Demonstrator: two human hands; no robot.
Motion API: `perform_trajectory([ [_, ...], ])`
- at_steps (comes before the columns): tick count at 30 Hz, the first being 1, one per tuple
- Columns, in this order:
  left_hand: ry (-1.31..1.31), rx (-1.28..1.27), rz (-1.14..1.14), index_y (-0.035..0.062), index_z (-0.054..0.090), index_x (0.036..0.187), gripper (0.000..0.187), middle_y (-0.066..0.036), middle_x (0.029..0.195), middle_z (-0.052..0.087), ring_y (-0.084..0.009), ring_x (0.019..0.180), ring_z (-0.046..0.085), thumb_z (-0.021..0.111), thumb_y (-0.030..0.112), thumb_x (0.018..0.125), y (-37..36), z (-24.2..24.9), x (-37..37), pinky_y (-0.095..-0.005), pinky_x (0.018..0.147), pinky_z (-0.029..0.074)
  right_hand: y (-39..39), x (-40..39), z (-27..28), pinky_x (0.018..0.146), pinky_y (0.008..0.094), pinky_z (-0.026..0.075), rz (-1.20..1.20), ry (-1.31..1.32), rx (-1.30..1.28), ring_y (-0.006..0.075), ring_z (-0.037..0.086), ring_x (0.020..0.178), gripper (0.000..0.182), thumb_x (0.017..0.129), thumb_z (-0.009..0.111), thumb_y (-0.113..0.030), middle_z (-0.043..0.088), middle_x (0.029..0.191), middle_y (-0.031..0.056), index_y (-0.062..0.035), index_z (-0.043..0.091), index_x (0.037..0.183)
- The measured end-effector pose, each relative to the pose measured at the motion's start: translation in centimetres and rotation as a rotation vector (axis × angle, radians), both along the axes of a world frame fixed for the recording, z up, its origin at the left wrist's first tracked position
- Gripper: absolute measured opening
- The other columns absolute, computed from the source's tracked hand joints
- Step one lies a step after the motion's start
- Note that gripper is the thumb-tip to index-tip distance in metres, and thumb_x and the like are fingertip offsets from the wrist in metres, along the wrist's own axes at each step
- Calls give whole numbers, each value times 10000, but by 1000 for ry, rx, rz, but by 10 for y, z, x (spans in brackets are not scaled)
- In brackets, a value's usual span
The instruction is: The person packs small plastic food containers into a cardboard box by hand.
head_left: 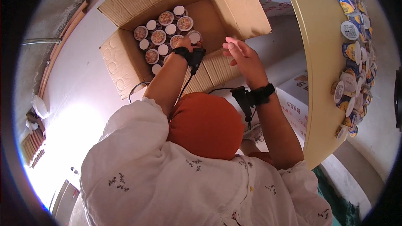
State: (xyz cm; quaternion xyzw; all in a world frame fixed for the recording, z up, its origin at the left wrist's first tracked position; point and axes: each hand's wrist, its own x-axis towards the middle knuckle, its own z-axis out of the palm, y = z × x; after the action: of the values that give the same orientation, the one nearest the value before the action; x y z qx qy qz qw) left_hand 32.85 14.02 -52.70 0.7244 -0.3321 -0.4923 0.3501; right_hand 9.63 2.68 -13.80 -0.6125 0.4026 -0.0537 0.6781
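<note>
My left hand (184, 43) reaches into an open cardboard box (201, 14). Its fingers curl against a cup (194, 37) with a pale round end facing up; part of the grip is hidden by the wrist strap. Beside it, packed rows of small cups fill the left part of the box, some showing printed lids (158, 37), others plain white ends (171, 29). Near the box's right front flap, my right hand (246, 60) hovers with its fingers apart and nothing in it.
A yellowish table (318, 88) runs along the right, with a heap of blue and yellow cups (351, 54) on it. A printed white carton (294, 96) stands below its edge. Cables (184, 86) hang from both wrist straps. An orange-covered knee (206, 125) is close to the box.
</note>
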Motion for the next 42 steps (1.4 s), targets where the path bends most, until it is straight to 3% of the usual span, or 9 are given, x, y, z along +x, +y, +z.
perform_trajectory([
  [5,1066,-121,743,-16,565,1121,480,-190,1100,668,-294,994,650,765,252,777,-5,141,-19,-394,768,541,-2,-2,-3,707,254,504,-6,3,-4,123,634,960,427,979,546,-321,659,1118,57,-46,557,1305],
  [7,-371,96,3,5,558,1119,437,-174,1005,661,-353,850,649,730,230,786,-3,184,-28,-466,691,539,-2,-3,-2,708,254,505,-7,1,-8,121,634,958,423,979,545,-320,659,1116,54,-50,558,1305],
  [13,-693,172,-148,73,582,1116,583,-205,1038,681,-397,1008,652,798,391,678,-3,175,-17,-458,825,525,-3,-12,-2,767,283,517,-40,17,-57,146,637,973,398,972,562,-305,667,1111,70,-50,577,1277],
  [15,-45,-164,289,72,570,1174,627,-227,1043,680,-400,1006,651,779,449,720,5,84,0,-449,826,516,-5,-20,-20,844,312,509,22,-55,-231,176,636,1004,403,967,575,-295,666,1132,97,-27,576,1268],
  [17,48,-167,122,65,533,1244,629,-206,1054,683,-352,980,670,749,420,771,4,86,17,-416,799,536,-3,-23,-3,900,316,488,-19,-100,-144,194,633,1029,424,966,579,-290,662,1161,126,7,566,1269],
  [20,895,120,736,29,451,1195,390,-183,1033,579,-289,874,634,589,303,954,-13,245,-18,-393,703,566,2,-35,11,751,256,492,-56,-126,-76,117,618,996,460,979,559,-341,647,1187,51,-55,528,1338],
  [26,1002,61,918,-13,395,1033,390,-212,1034,482,-302,906,538,599,306,938,-24,293,-38,-454,787,536,15,-64,60,904,308,485,-143,-97,-150,205,639,1029,433,970,558,-273,662,1162,179,44,558,1264],
  [36,1014,-187,624,-6,497,1050,214,-168,1034,570,-303,955,594,507,192,972,-52,479,-112,-414,864,521,36,-147,120,797,310,521,-337,-201,-355,168,640,906,397,958,570,-276,685,1053,122,2,587,1241],
  [42,1059,-226,322,-27,489,1107,233,-195,1165,532,-305,1050,560,515,149,957,-33,552,-158,-398,915,495,52,-204,164,774,282,511,-389,-194,-295,130,619,1007,421,995,523,-325,632,1209,65,-69,530,1329],
])
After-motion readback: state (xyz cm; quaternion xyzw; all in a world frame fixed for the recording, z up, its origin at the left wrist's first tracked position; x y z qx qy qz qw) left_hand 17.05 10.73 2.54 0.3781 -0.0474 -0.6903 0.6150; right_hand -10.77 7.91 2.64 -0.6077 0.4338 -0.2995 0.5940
